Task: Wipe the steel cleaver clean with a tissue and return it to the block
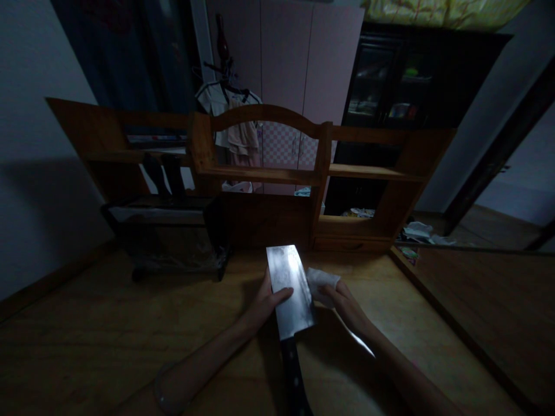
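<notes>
Home, dim living room or bedroom, not a workplace. Pink wardrobe doors (pixel 303 63) at the back with clothes on hangers (pixel 236 124) in front, a dark glass-front cabinet (pixel 390 81) with household odds and ends inside, and a wooden shelf unit (pixel 269 173) with an arched top on a wooden desk (pixel 130 312). Open doorway (pixel 520 167) on the right leads to another room; small clutter lies by the floor (pixel 418 232) there.

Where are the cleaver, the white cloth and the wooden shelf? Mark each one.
cleaver (pixel 289 286): head view, middle of the bright blade.
white cloth (pixel 321 280): head view, bunched part beside the blade.
wooden shelf (pixel 264 174): head view, front edge of the middle board.
</notes>
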Available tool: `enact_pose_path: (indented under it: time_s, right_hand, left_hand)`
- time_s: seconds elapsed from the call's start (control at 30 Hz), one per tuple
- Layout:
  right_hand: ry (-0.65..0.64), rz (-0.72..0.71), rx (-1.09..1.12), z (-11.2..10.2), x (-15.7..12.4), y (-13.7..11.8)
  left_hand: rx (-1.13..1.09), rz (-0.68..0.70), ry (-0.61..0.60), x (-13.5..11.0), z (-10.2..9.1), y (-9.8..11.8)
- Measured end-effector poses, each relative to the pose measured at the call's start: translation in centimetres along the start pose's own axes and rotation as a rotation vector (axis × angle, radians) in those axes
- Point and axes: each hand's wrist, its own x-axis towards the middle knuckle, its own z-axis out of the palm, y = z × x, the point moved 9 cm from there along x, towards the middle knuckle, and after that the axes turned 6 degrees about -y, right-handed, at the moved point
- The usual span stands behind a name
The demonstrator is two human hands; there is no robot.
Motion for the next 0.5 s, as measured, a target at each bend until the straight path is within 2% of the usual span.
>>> enact_pose_path:
  time_s: [0.23, 0.5]
  right_hand:
    - [-0.011, -0.094, -0.252, 0.2, -0.4, -1.9]
    - [-0.042, -0.156, -0.341, 0.8, -0.3, -2.6]
  left_hand:
    - [0.001, 0.04, -0.006, 0.1, -0.1, 0.0]
    - [0.052, 0.009, -0.034, 0.1, 0.1, 0.2]
